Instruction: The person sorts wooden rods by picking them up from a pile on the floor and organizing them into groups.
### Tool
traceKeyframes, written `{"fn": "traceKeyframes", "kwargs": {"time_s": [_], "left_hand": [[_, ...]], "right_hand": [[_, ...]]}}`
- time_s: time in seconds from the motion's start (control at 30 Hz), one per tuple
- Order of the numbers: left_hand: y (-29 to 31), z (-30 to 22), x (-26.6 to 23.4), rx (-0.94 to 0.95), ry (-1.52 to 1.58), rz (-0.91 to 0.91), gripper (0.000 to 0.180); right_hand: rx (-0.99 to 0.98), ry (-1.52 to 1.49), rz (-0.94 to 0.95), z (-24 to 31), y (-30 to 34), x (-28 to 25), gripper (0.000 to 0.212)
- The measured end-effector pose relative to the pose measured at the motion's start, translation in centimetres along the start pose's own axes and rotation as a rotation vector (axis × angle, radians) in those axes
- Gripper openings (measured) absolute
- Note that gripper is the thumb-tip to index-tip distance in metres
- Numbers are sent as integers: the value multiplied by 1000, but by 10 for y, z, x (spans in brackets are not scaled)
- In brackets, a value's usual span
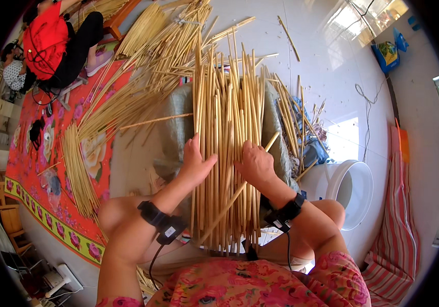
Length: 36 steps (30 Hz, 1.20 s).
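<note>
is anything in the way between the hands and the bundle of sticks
Nothing visible blocks the left hand, which rests on the stick bundle. One slanting stick crosses the bundle and passes beneath the right hand; whether that hand grips it is unclear.

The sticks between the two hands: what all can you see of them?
The sticks are long, thin and straw-yellow, like reed or wood, with uneven far ends. Most lie side by side, pointing away from the person, with grey-green cloth showing on either side. One slants across, partly hidden. The left hand and right hand touch them.
</note>
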<state>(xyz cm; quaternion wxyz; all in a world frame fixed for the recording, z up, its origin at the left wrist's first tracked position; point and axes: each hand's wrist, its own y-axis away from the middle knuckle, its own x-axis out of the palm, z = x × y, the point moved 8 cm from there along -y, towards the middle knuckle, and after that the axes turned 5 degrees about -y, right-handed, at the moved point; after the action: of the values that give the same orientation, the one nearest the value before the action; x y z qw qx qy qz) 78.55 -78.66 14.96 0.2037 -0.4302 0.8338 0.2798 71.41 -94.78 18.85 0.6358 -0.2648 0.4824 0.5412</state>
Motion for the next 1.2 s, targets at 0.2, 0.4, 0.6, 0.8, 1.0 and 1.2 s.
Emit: {"fn": "traceKeyframes", "kwargs": {"time_s": [0.2,0.4,0.6,0.8,1.0,1.2], "left_hand": [[2,-12,-4,65,-15,-17,81],[3,-29,-11,112,24,-66,71],[4,-45,-9,82,200,47,57],[22,-83,9,112,681,400,39],[39,-101,24,105,844,633,36],[38,-96,28,143,718,649,34]], "right_hand": [[99,39,140,-14,-8,8,27],[124,-283,166,-33,-17,-3,30],[-9,-933,277,-24,-15,-24,12],[-34,-1354,251,-6,-14,-59,11],[32,-1550,140,-3,-16,-66,13],[-17,-1551,166,4,-12,-60,13]]}}
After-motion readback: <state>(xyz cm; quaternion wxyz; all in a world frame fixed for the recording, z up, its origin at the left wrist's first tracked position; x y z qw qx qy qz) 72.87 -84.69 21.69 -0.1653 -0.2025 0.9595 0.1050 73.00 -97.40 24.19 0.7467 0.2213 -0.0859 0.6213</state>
